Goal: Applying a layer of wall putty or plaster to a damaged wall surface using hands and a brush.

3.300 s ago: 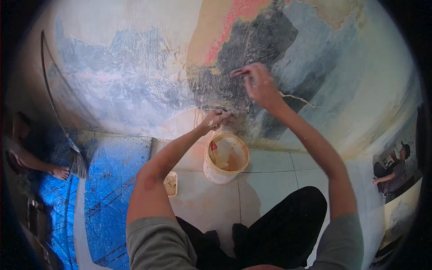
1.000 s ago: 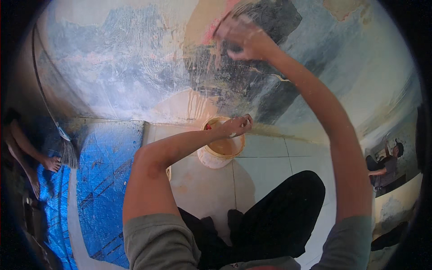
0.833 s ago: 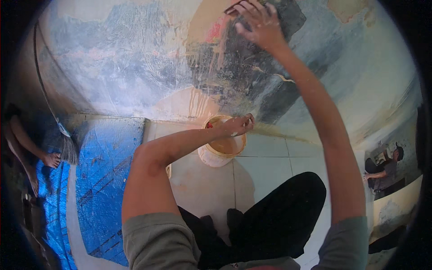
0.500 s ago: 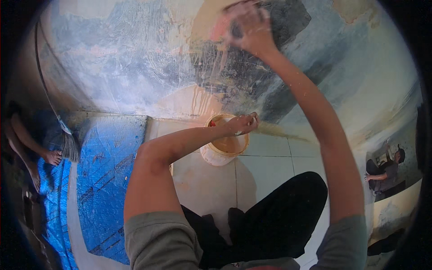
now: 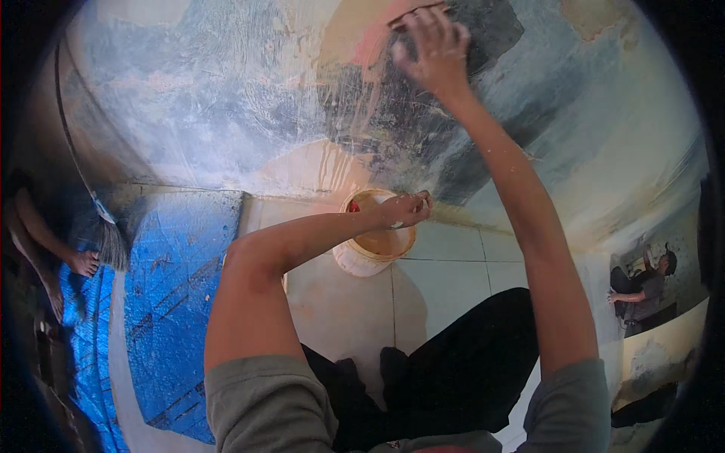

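Observation:
High on the wall (image 5: 219, 83), my right hand (image 5: 438, 57) presses a thin reddish-brown sheet (image 5: 411, 16), which looks like sandpaper, against a dark patch. Only one edge of the sheet shows past my fingers. Pale smears mark the back of that hand. My left hand (image 5: 408, 210) hangs over the right side of a round white bucket (image 5: 366, 263), its fingers curled in; whatever is inside them, if anything, is hidden. Brownish liquid and a small red thing (image 5: 354, 206) show in the bucket, which stands on floor tiles by the foot of the wall.
A blue sheet (image 5: 170, 302) covers the floor at left. A broom (image 5: 112, 241) leans on the wall there, beside a person's bare foot (image 5: 84, 263). My bent knee (image 5: 498, 317) is right of the bucket. Another person (image 5: 642, 291) sits at the far right.
My right hand has shifted a little to the right on the wall, and its earlier blur is gone. The edge of the sheet now shows more plainly. My left hand stays over the bucket.

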Demonstrator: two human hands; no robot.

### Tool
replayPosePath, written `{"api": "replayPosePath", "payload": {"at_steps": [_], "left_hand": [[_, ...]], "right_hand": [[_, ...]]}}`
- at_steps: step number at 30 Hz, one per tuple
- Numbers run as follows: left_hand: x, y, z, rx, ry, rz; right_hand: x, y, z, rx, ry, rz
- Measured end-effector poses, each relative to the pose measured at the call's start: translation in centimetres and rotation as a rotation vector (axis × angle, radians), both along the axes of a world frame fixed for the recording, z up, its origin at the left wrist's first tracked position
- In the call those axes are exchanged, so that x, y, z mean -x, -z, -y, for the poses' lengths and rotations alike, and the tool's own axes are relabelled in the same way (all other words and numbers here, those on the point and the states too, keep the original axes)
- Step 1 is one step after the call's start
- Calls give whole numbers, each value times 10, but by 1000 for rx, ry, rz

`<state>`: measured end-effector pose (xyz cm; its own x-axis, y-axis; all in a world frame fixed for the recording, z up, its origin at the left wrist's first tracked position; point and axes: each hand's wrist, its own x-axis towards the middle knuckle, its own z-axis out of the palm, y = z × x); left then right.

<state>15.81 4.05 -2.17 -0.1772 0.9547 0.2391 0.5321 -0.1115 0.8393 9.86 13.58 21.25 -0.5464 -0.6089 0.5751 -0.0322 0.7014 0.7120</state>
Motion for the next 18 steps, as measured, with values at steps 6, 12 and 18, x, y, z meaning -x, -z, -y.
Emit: {"api": "replayPosePath", "payload": {"at_steps": [6,12,18], "left_hand": [[-2,1,1,24,42,8],[-7,-11,6,76,56,37],[-10,-18,3,57,-49,-95]], "right_hand": [[0,-7,-10,-215,-203,26],[6,-12,-2,-381,-278,167],[6,-2,7,-204,-246,316]]}}
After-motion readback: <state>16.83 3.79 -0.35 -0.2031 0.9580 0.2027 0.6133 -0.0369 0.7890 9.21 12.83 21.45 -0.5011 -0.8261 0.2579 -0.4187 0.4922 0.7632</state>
